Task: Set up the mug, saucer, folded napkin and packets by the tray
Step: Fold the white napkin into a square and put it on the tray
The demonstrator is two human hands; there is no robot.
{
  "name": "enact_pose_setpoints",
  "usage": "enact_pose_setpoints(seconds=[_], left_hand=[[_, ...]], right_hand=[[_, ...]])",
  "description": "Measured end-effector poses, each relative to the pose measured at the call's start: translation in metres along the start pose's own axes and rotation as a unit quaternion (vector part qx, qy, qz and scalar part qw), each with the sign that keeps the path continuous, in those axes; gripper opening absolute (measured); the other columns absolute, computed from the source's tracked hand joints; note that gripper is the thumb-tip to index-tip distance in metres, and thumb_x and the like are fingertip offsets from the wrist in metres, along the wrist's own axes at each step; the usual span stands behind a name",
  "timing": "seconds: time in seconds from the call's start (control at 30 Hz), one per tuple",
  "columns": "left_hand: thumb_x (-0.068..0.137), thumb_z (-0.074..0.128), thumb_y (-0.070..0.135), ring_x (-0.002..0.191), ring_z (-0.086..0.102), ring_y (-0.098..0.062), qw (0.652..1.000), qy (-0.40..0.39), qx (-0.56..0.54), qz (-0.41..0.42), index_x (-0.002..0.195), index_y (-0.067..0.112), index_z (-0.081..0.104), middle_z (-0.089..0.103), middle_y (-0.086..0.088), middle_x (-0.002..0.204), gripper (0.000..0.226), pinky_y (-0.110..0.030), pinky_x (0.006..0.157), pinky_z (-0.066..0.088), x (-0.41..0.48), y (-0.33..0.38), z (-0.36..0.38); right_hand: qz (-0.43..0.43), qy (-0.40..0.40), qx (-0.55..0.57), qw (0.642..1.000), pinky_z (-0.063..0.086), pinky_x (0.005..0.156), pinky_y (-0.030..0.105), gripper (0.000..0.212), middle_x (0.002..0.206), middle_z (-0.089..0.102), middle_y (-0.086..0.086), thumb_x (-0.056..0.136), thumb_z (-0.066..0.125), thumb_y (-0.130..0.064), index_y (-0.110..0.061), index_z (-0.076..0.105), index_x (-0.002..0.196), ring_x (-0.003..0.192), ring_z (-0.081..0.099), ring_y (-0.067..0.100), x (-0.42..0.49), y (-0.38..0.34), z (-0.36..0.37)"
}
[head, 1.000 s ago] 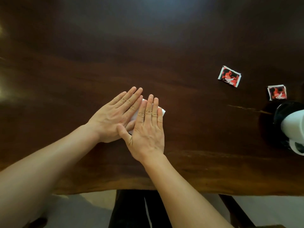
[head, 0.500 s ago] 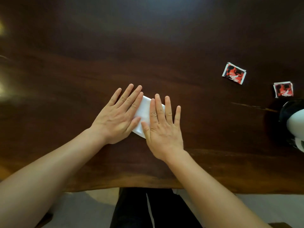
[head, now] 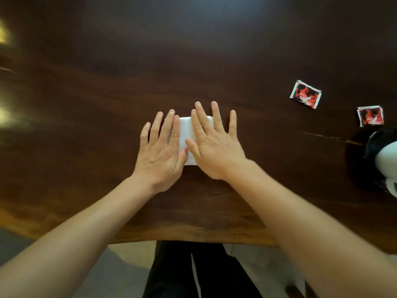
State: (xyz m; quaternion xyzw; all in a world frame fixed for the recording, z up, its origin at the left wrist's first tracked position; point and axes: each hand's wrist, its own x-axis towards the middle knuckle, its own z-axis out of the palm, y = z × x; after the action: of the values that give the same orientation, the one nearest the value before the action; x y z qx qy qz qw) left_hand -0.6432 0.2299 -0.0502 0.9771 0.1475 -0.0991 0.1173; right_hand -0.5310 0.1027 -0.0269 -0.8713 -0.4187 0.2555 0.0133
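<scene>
A white folded napkin (head: 186,134) lies flat on the dark wooden table (head: 193,50). My left hand (head: 160,151) presses its left part with straight fingers. My right hand (head: 214,147) lies flat over its right part, fingers spread. Only a strip of the napkin shows between the hands. Two red-and-black packets lie at the right: one (head: 305,94) farther back, another (head: 370,116) near the edge of the view. A white mug (head: 386,162) on a black saucer (head: 372,143) is cut off at the right edge. No tray is in view.
The table's front edge (head: 193,237) runs just below my forearms, with my dark-trousered legs under it. Bright reflections glare at the far left of the tabletop.
My hands have slid apart across the napkin, the right hand moving right and the left turning straighter. The napkin now lies squarer to me, with more of it showing.
</scene>
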Motion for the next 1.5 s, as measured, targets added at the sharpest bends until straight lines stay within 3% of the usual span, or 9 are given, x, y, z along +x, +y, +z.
enact_pose_setpoints(seconds=[0.1, 0.2, 0.4, 0.7, 1.0, 1.17, 1.27, 1.37, 1.5], left_hand=[[0.097, 0.027, 0.038, 0.146, 0.025, -0.032, 0.999, 0.038, -0.008, 0.025, 0.155, 0.011, 0.030, 0.031, -0.008, 0.160, 0.064, -0.047, 0.112, 0.022, 0.007, -0.006, -0.013], [0.096, 0.032, 0.035, 0.136, 0.034, -0.029, 0.997, 0.063, -0.040, 0.020, 0.150, 0.016, 0.040, 0.040, -0.002, 0.155, 0.058, -0.045, 0.105, 0.027, 0.015, -0.011, -0.020], [0.102, 0.014, 0.052, 0.154, 0.000, -0.030, 0.994, -0.018, 0.088, 0.067, 0.159, 0.014, 0.002, -0.001, -0.002, 0.169, 0.070, -0.056, 0.121, 0.002, 0.017, -0.023, -0.009], [0.100, 0.012, 0.057, 0.155, -0.008, -0.027, 0.991, -0.051, 0.084, 0.090, 0.160, 0.010, -0.001, -0.005, -0.007, 0.168, 0.077, -0.054, 0.123, 0.001, 0.017, -0.031, -0.011], [0.099, 0.006, 0.060, 0.148, -0.031, -0.017, 0.989, -0.125, 0.056, 0.050, 0.154, 0.022, -0.024, -0.029, 0.006, 0.163, 0.073, -0.048, 0.122, -0.012, 0.017, -0.022, -0.032], [0.102, 0.028, 0.052, 0.153, -0.016, -0.020, 0.987, -0.154, 0.011, 0.034, 0.160, 0.021, -0.001, -0.011, 0.006, 0.168, 0.071, -0.051, 0.122, 0.000, 0.023, -0.014, -0.053], [0.100, 0.046, 0.040, 0.152, 0.012, -0.027, 0.994, -0.106, -0.010, 0.010, 0.158, 0.020, 0.021, 0.016, 0.003, 0.167, 0.066, -0.048, 0.116, 0.021, 0.028, -0.005, -0.065], [0.092, 0.061, 0.031, 0.134, 0.037, -0.029, 0.997, -0.070, -0.030, -0.001, 0.152, 0.022, 0.034, 0.043, 0.000, 0.150, 0.067, -0.043, 0.105, 0.033, 0.033, 0.003, -0.070], [0.084, 0.067, 0.029, 0.121, 0.040, -0.026, 0.993, -0.085, -0.063, -0.052, 0.137, 0.024, 0.053, 0.050, -0.003, 0.128, 0.055, -0.039, 0.100, 0.036, 0.038, 0.003, -0.069]], right_hand=[[0.066, 0.034, 0.081, 0.994, -0.023, 0.116, 0.057, 0.065, 0.163, -0.032, -0.005, 0.106, 0.009, -0.049, -0.019, -0.019, 0.156, 0.146, -0.036, 0.026, -0.003, -0.012, 0.014], [0.093, 0.075, 0.102, 0.988, -0.021, 0.117, 0.058, 0.067, 0.164, -0.031, -0.004, 0.106, 0.013, -0.046, -0.017, -0.021, 0.156, 0.148, -0.034, 0.026, 0.003, -0.018, 0.023], [0.103, 0.093, 0.054, 0.989, -0.015, 0.120, 0.059, 0.074, 0.165, -0.029, 0.002, 0.102, 0.011, -0.055, -0.016, -0.021, 0.156, 0.150, -0.029, 0.026, -0.009, -0.008, 0.032], [0.121, 0.071, 0.064, 0.988, -0.018, 0.119, 0.057, 0.074, 0.164, -0.030, 0.000, 0.102, 0.011, -0.056, -0.018, -0.024, 0.155, 0.149, -0.032, 0.023, -0.016, -0.008, 0.032], [0.118, -0.003, 0.067, 0.991, -0.016, 0.120, 0.057, 0.072, 0.163, -0.033, -0.001, 0.103, 0.009, -0.057, -0.020, -0.028, 0.153, 0.147, -0.036, 0.024, -0.020, -0.010, 0.010], [0.130, -0.032, 0.073, 0.988, 0.000, 0.121, 0.059, 0.079, 0.169, -0.012, 0.003, 0.102, 0.038, -0.054, -0.017, 0.000, 0.160, 0.154, -0.015, 0.030, -0.018, -0.011, -0.017], [0.134, 0.002, 0.077, 0.988, 0.023, 0.119, 0.054, 0.072, 0.167, 0.014, 0.007, 0.094, 0.062, -0.047, -0.017, 0.032, 0.152, 0.153, 0.010, 0.034, -0.012, -0.011, -0.034], [0.138, 0.028, 0.084, 0.987, 0.040, 0.104, 0.045, 0.060, 0.150, 0.037, 0.008, 0.085, 0.076, -0.039, -0.018, 0.048, 0.135, 0.134, 0.036, 0.033, -0.003, -0.010, -0.043], [0.160, 0.037, 0.137, 0.977, 0.047, 0.090, 0.039, 0.046, 0.121, 0.051, 0.005, 0.083, 0.076, -0.023, -0.019, 0.048, 0.120, 0.111, 0.047, 0.027, -0.002, -0.012, -0.045]])
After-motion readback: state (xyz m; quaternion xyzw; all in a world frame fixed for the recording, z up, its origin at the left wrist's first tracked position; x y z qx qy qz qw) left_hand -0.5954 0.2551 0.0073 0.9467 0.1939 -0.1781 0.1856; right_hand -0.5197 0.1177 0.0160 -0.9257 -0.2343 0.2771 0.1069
